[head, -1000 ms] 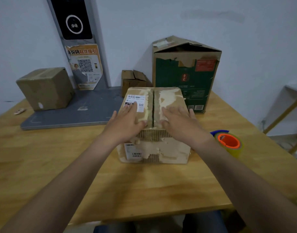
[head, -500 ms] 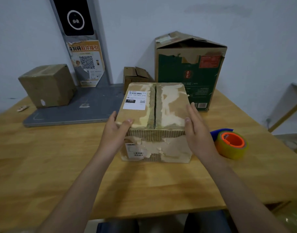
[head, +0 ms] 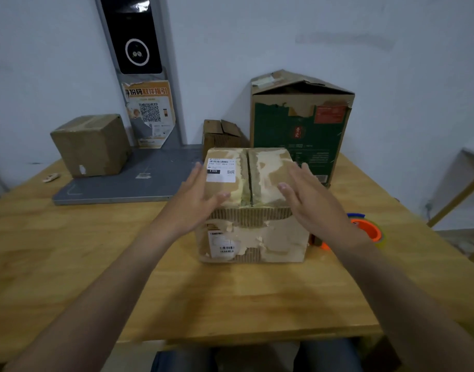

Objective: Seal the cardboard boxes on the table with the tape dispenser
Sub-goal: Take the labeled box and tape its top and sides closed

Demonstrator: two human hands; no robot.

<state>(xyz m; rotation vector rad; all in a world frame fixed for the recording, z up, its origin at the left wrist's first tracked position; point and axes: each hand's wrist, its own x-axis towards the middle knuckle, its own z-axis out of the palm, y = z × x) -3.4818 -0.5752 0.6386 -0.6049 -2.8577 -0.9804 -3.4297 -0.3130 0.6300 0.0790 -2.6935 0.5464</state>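
A worn cardboard box (head: pixel 250 237) with torn paper and white labels stands on the wooden table (head: pixel 69 251) in front of me. Its two top flaps meet along a middle seam. My left hand (head: pixel 195 202) lies with straight fingers along the box's upper left edge. My right hand (head: pixel 311 202) hovers with spread fingers over the upper right edge. Neither hand holds anything. The tape dispenser (head: pixel 367 230), orange core with yellowish tape and a blue part, lies right of the box, partly hidden behind my right wrist.
A tall green box (head: pixel 300 132) with raised flaps stands behind. A small open box (head: pixel 221 135) sits left of it. A taped brown box (head: pixel 92 146) rests on a grey scale platform (head: pixel 128 183) at back left. The table's right edge is close to the dispenser.
Both hands slid from the top flaps out to the box's sides, then lifted toward the upper edges with fingers spread. The box stayed put.
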